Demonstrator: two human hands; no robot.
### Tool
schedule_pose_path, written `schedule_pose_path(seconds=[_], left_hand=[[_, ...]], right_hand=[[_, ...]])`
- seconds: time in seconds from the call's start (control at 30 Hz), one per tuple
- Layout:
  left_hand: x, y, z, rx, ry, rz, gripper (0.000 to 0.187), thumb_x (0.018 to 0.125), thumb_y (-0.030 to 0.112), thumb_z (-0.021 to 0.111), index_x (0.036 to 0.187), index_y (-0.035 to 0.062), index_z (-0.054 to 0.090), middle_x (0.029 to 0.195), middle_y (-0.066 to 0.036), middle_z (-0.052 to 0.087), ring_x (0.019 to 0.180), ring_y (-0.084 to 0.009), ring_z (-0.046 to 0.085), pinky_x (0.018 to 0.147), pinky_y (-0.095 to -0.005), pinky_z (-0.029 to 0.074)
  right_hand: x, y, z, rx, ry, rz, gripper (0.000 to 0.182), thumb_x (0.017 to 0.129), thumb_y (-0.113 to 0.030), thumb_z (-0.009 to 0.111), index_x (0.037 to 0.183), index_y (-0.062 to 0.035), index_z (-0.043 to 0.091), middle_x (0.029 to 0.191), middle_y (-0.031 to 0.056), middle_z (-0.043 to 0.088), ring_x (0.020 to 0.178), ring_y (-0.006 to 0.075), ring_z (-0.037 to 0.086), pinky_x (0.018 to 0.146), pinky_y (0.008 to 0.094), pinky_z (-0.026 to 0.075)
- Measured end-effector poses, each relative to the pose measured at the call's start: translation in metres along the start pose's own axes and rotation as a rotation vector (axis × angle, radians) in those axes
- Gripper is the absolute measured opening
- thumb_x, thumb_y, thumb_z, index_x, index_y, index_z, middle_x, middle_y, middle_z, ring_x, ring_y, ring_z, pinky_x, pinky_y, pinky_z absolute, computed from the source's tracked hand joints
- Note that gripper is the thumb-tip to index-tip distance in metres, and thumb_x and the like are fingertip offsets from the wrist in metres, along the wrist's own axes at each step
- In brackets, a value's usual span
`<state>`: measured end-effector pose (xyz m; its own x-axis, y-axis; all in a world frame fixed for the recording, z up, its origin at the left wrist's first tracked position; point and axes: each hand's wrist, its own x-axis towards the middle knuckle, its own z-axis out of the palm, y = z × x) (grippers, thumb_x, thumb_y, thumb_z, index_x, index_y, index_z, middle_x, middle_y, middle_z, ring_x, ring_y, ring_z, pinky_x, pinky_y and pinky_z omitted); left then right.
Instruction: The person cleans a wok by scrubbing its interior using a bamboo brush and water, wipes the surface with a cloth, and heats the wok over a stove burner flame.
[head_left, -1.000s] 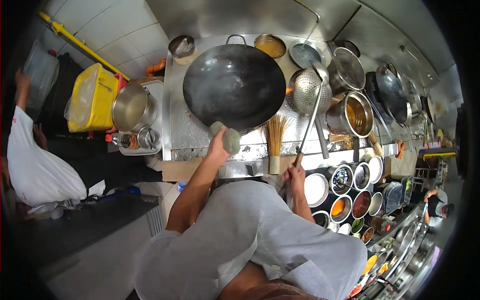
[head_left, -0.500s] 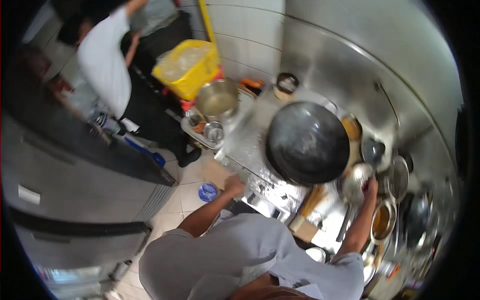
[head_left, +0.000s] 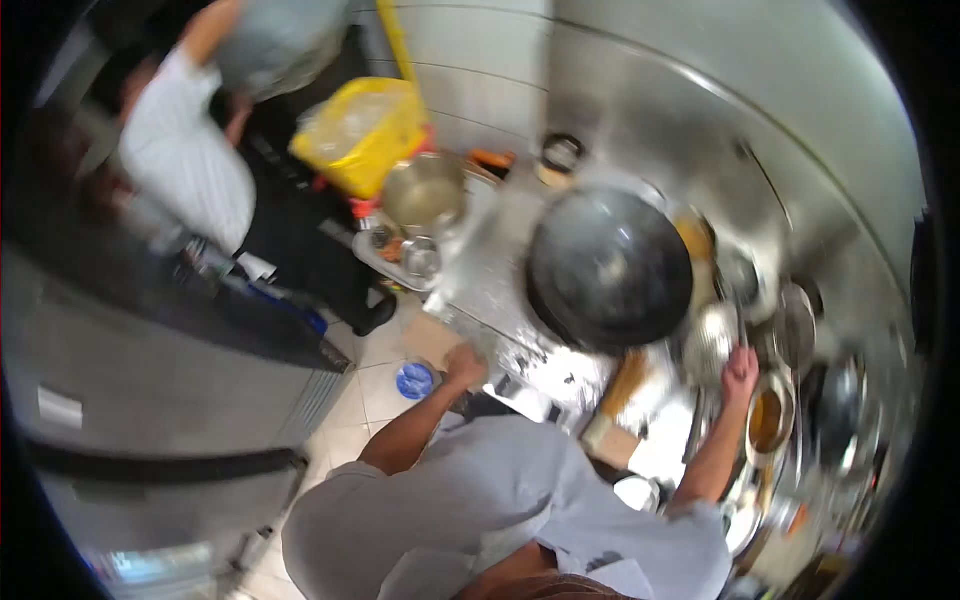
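A large dark wok (head_left: 610,268) sits on the steel stove top (head_left: 490,270). To its lower right, my right hand (head_left: 740,370) is closed around the handle of a metal ladle (head_left: 740,282), whose bowl is beside the wok's right side. A perforated strainer (head_left: 710,345) lies just left of that hand. My left hand (head_left: 465,368) is closed at the front edge of the stove, below and left of the wok; blur hides what it holds, if anything. A bamboo brush (head_left: 624,385) lies below the wok.
A co-worker in a white shirt (head_left: 190,160) lifts a large grey container (head_left: 285,45) at upper left. A yellow crate (head_left: 362,135), a metal pot (head_left: 424,195) and a tray of small bowls (head_left: 385,262) stand left of the wok. An oil container (head_left: 768,420) is at right.
My right hand has taken hold of the ladle, whose bowl has shifted slightly. The co-worker has raised the grey container. The whole view has shifted a little.
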<state>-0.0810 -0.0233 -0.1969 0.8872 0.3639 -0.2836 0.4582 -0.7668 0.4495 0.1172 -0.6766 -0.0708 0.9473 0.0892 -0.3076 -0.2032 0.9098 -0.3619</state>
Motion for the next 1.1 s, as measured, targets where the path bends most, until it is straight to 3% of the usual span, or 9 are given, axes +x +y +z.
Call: schedule_pose_path(seconds=[0.1,0.13,0.27,0.43,0.67,0.73,0.87,1.07,1.1], left_hand=[[0.012,-0.025,0.024,0.041,0.041,0.053,0.071,0.077,0.041,0.068,0.130,-0.0033,0.049,0.127,-0.025,0.056,0.120,-0.0414,0.052,0.103,-0.0523,0.040],[0.022,-0.029,0.027,0.011,0.046,0.064,0.072,0.076,0.041,0.069,0.130,-0.0030,0.050,0.128,-0.026,0.055,0.119,-0.0417,0.053,0.101,-0.0523,0.041],[0.004,0.003,-0.007,-0.011,0.002,0.036,0.067,0.076,0.035,0.071,0.129,-0.0011,0.050,0.124,-0.026,0.056,0.116,-0.0434,0.053,0.100,-0.0521,0.041],[-0.009,0.013,-0.016,-0.068,0.094,0.015,0.063,0.076,0.032,0.072,0.126,-0.0014,0.052,0.122,-0.027,0.055,0.118,-0.0444,0.049,0.101,-0.0517,0.040],[0.000,-0.021,-0.014,-0.261,0.028,0.131,0.072,0.081,0.039,0.071,0.132,-0.0064,0.047,0.126,-0.029,0.053,0.120,-0.0437,0.047,0.104,-0.0496,0.037],[-0.007,-0.022,-0.020,-0.306,0.006,0.109,0.075,0.083,0.042,0.070,0.133,-0.0079,0.046,0.128,-0.029,0.052,0.122,-0.0434,0.047,0.105,-0.0486,0.036],[-0.011,-0.037,-0.016,-0.382,0.047,0.103,0.075,0.088,0.045,0.066,0.135,-0.0096,0.044,0.131,-0.029,0.050,0.123,-0.0421,0.046,0.107,-0.0469,0.035],[0.002,-0.032,-0.018,-0.334,0.003,0.051,0.067,0.087,0.044,0.068,0.128,-0.0053,0.049,0.126,-0.025,0.055,0.119,-0.0401,0.051,0.101,-0.0470,0.039],[0.003,-0.030,-0.018,-0.327,-0.013,-0.032,0.064,0.086,0.044,0.069,0.126,-0.0034,0.050,0.123,-0.023,0.056,0.117,-0.0395,0.052,0.099,-0.0471,0.040]], right_hand=[[-0.056,0.026,0.070,-0.162,0.365,-0.076,0.021,0.097,-0.014,0.052,0.076,-0.0097,0.050,0.058,-0.0054,0.039,0.041,0.0053,0.031,0.035,0.0215,0.024],[-0.052,0.008,0.038,-0.245,0.127,0.086,0.018,0.100,-0.018,0.048,0.088,-0.0039,0.050,0.059,-0.0053,0.040,0.042,0.0042,0.033,0.035,0.0199,0.025],[-0.080,0.021,0.090,-0.782,0.465,0.072,0.020,0.097,-0.019,0.050,0.079,-0.0099,0.050,0.058,-0.0057,0.042,0.043,0.0039,0.036,0.037,0.0217,0.030],[-0.046,0.021,0.086,-1.453,0.457,-0.021,0.030,0.091,-0.020,0.051,0.063,-0.0109,0.049,0.051,0.0006,0.046,0.038,0.0125,0.042,0.037,0.0290,0.035],[0.038,-0.001,0.065,-1.173,0.530,0.101,0.031,0.089,-0.015,0.049,0.058,-0.0117,0.045,0.049,0.0014,0.046,0.037,0.0133,0.045,0.037,0.0290,0.040],[0.047,-0.012,0.068,-0.343,0.406,0.263,0.028,0.088,-0.012,0.048,0.060,-0.0124,0.044,0.050,-0.0003,0.046,0.038,0.0100,0.043,0.037,0.0244,0.041],[0.051,-0.016,0.070,0.196,0.143,0.286,0.024,0.089,-0.008,0.045,0.065,-0.0107,0.043,0.056,-0.0033,0.045,0.042,0.0065,0.044,0.039,0.0205,0.041],[0.045,-0.021,0.128,-0.069,0.203,0.245,0.022,0.089,-0.010,0.048,0.068,-0.0132,0.044,0.055,-0.0051,0.044,0.042,0.0060,0.043,0.039,0.0206,0.036],[0.044,-0.022,0.136,-0.359,0.256,0.220,0.022,0.088,-0.010,0.049,0.067,-0.0139,0.044,0.055,-0.0052,0.044,0.042,0.0061,0.043,0.038,0.0211,0.035]])
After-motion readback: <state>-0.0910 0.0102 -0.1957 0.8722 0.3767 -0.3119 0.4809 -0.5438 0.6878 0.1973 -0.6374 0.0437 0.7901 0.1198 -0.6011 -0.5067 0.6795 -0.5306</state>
